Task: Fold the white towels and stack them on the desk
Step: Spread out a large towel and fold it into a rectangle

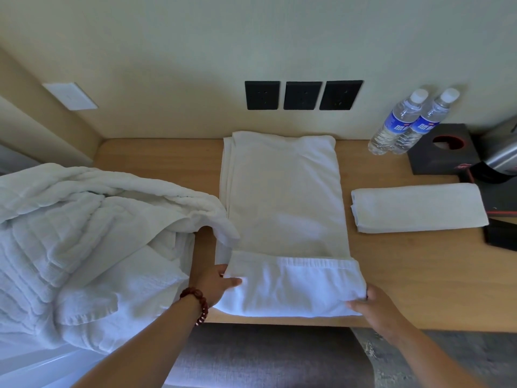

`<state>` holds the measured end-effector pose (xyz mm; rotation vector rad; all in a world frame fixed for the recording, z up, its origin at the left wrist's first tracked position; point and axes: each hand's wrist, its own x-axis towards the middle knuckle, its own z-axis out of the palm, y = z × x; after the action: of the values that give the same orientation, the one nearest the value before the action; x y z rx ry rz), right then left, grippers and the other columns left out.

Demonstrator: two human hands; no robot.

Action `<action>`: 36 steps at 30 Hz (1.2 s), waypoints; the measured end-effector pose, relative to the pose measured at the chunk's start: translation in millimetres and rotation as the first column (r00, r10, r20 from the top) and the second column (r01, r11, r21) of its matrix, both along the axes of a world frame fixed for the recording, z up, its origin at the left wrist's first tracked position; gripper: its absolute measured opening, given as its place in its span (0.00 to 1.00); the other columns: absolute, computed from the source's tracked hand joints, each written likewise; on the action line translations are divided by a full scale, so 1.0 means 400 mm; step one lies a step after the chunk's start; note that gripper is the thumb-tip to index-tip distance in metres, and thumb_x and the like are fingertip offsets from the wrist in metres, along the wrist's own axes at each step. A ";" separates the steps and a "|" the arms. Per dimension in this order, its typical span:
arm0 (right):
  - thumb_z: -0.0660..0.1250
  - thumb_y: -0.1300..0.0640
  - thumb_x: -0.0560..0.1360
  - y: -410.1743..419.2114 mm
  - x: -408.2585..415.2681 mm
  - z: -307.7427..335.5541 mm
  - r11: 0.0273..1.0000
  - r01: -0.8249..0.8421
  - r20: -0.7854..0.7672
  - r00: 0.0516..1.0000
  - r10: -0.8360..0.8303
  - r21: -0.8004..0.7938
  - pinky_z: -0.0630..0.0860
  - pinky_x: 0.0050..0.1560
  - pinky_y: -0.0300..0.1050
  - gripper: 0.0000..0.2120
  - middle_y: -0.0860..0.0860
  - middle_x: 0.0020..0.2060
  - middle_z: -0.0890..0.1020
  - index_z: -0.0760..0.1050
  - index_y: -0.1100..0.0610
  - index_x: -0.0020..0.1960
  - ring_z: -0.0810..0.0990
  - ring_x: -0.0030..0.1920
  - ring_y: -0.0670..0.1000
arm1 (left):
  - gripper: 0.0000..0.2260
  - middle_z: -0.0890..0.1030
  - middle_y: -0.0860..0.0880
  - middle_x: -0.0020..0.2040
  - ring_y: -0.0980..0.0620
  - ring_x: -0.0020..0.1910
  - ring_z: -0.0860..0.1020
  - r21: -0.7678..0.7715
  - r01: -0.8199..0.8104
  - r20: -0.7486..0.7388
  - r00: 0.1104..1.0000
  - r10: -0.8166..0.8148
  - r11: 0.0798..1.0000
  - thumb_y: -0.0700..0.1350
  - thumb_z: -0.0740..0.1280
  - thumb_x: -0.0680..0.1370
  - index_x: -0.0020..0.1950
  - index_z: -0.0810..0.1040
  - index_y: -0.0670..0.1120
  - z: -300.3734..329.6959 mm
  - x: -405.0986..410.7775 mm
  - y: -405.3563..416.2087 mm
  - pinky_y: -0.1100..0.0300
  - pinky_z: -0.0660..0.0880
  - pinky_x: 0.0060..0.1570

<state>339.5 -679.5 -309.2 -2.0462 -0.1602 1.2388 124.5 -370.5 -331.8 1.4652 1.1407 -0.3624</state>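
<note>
A long white towel [282,191] lies lengthwise on the wooden desk [405,270], its near end folded up over itself into a thick band. My left hand [215,284] grips the band's left corner, thumb on top. My right hand [372,306] grips the band's right corner at the desk's front edge. A folded white towel [416,207] lies to the right on the desk. A heap of loose white towels [84,239] fills the left side, one flap reaching over the desk's left end.
Two water bottles [405,121] stand at the back right by the wall. A dark tissue box [444,149], a metal kettle [500,152] and a black tray [500,200] crowd the right end. Three black sockets [302,95] sit on the wall.
</note>
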 end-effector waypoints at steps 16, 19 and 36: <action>0.76 0.49 0.73 0.109 0.136 -0.041 0.982 0.160 -0.080 0.983 -0.168 -0.095 0.79 0.56 0.52 0.14 0.49 0.48 0.87 0.81 0.53 0.56 0.84 0.51 0.53 | 0.15 0.75 0.55 0.61 0.56 0.53 0.76 0.529 0.073 -0.091 0.995 -0.029 0.846 0.51 0.70 0.79 0.65 0.76 0.53 0.036 0.023 -0.024 0.68 0.72 0.46; 0.74 0.60 0.73 0.147 0.144 -0.036 0.987 0.090 -0.011 0.996 -0.093 -0.134 0.77 0.46 0.44 0.08 0.52 0.47 0.84 0.81 0.56 0.51 0.82 0.48 0.52 | 0.15 0.75 0.56 0.64 0.60 0.51 0.75 0.673 0.202 -0.013 0.965 -0.262 0.711 0.52 0.72 0.77 0.63 0.77 0.53 0.048 0.032 -0.055 0.67 0.73 0.48; 0.57 0.68 0.66 0.003 -0.093 0.162 0.779 -0.626 0.251 0.758 0.601 0.026 0.67 0.39 0.33 0.21 0.36 0.40 0.80 0.74 0.41 0.42 0.74 0.38 0.41 | 0.20 0.70 0.50 0.74 0.47 0.77 0.61 0.581 0.814 -0.225 0.151 -0.963 -0.009 0.54 0.69 0.78 0.69 0.75 0.53 0.076 0.179 -0.239 0.47 0.59 0.74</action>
<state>302.2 -678.3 -244.4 -2.1027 -1.0709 1.3149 196.3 -466.2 -301.4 2.6877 -0.2443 -0.7263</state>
